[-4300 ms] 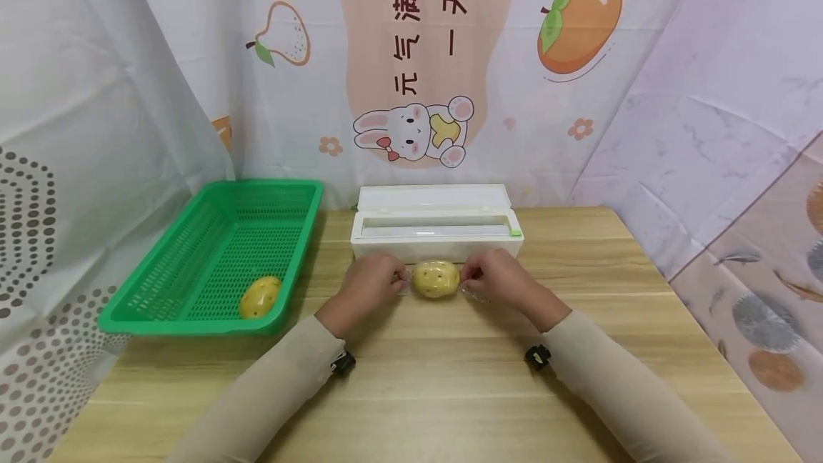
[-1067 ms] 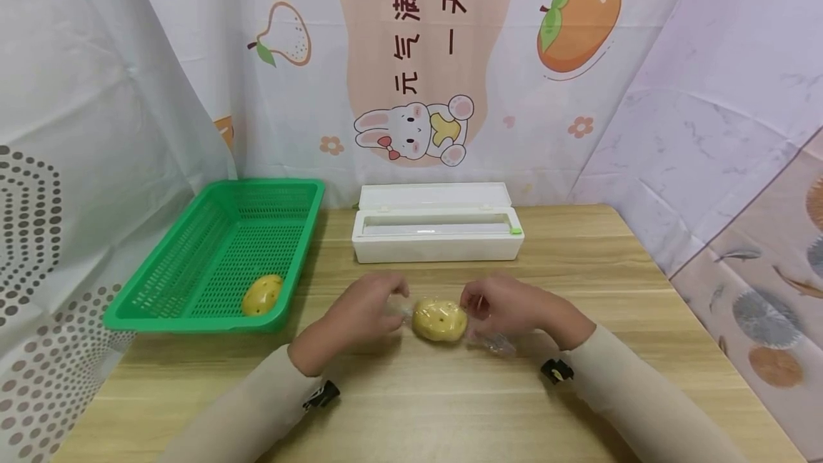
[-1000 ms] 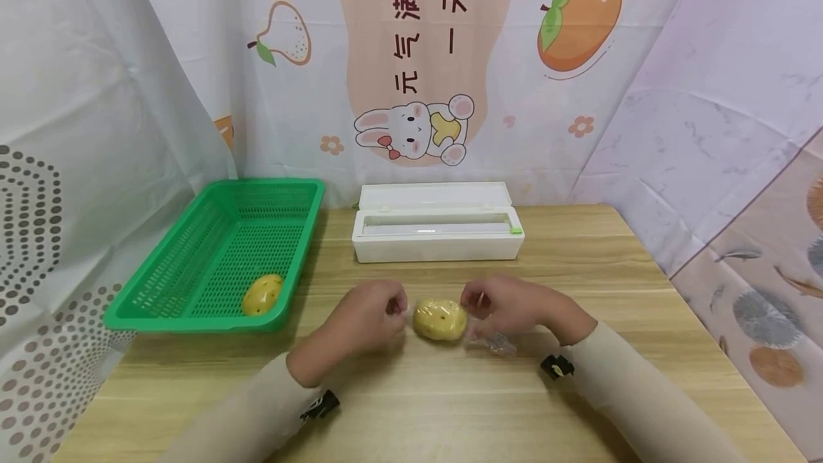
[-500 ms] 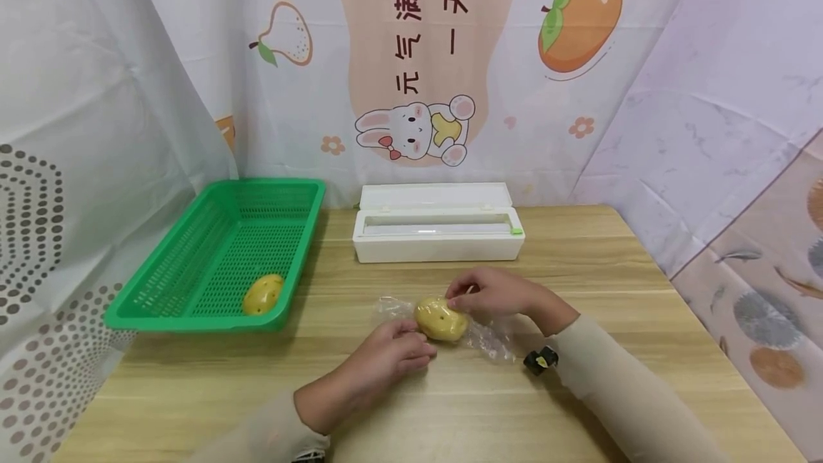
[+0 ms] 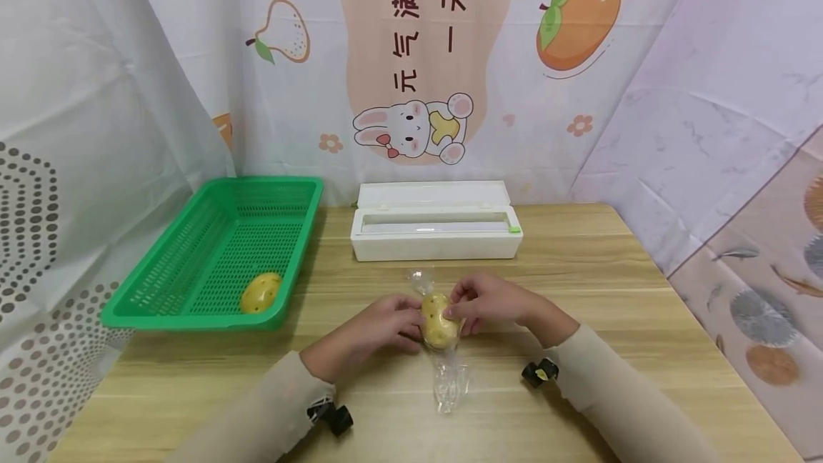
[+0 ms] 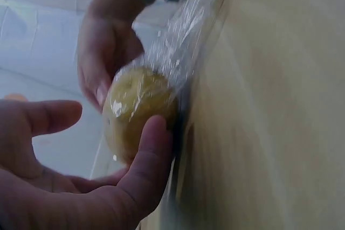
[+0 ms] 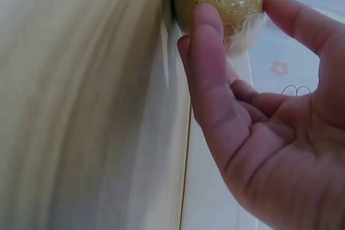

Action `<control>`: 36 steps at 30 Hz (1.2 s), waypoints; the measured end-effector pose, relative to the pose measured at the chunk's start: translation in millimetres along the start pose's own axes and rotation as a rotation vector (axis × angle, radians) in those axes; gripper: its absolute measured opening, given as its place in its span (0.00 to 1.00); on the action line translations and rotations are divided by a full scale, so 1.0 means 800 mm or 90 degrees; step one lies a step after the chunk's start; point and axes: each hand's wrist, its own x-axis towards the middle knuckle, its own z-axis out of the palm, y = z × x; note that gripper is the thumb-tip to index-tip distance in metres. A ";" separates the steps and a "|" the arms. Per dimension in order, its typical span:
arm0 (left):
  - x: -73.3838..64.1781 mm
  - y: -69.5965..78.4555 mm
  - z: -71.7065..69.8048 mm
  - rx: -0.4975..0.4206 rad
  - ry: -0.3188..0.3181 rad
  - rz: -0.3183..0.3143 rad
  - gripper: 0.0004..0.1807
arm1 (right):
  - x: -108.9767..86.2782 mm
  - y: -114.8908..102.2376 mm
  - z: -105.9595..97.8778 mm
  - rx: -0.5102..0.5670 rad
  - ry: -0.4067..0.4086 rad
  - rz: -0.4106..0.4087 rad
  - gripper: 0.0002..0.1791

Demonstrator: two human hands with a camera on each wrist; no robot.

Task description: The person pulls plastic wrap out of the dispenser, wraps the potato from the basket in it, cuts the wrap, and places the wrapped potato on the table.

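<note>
A potato [image 5: 439, 331] wrapped in clear plastic film lies on the table before me, its length pointing away. One film tail [image 5: 448, 381] trails toward me, and a shorter one sticks out at the far end. My right hand [image 5: 491, 302] pinches the potato from the right; thumb and fingers touch opposite sides of it in the right wrist view. On the left side, my left hand [image 5: 386, 327] touches the potato with a fingertip [image 6: 156, 127], while its thumb stands away from the skin in the left wrist view.
Behind the potato stands a white film box [image 5: 437, 246], lid raised, a roll inside. A green basket [image 5: 302, 256] at the left holds another potato [image 5: 261, 293]. A printed curtain [image 5: 527, 127] hangs behind the wooden table [image 5: 579, 256].
The film ends, earlier gripped at left and right, are let go. The potato has come nearer to me and turned about a quarter turn, and its tails now point near and far.
</note>
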 end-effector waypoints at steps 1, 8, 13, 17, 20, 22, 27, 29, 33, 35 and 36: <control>0.004 0.000 -0.004 0.020 -0.003 0.001 0.24 | -0.001 0.000 0.002 0.004 0.004 0.007 0.21; 0.021 0.005 -0.027 0.141 -0.009 0.010 0.24 | 0.005 -0.001 0.014 0.019 0.033 0.035 0.24; 0.030 0.005 -0.034 0.152 0.002 0.011 0.28 | 0.012 0.002 0.013 0.034 0.043 0.032 0.24; 0.037 0.003 -0.035 0.153 0.000 0.017 0.26 | 0.015 0.005 0.009 0.048 0.031 0.037 0.26; 0.038 0.003 -0.035 0.163 -0.004 0.026 0.24 | 0.018 0.005 0.006 0.079 0.031 0.042 0.32; 0.038 0.003 -0.035 0.169 -0.004 0.034 0.24 | 0.022 0.004 0.005 0.103 0.042 0.045 0.34; 0.038 0.002 -0.035 0.174 -0.002 0.038 0.25 | 0.033 -0.002 0.008 0.121 0.104 0.056 0.31; 0.038 0.000 -0.035 0.174 -0.002 0.039 0.25 | 0.038 -0.004 0.010 0.125 0.127 0.056 0.30; 0.039 -0.003 -0.033 0.169 -0.007 0.038 0.25 | 0.044 -0.003 0.014 0.148 0.162 0.058 0.29; 0.039 -0.004 -0.032 0.166 -0.008 0.037 0.25 | 0.045 -0.001 0.015 0.152 0.176 0.062 0.28; 0.039 -0.005 -0.031 0.165 -0.008 0.035 0.25 | 0.045 0.000 0.016 0.151 0.181 0.063 0.29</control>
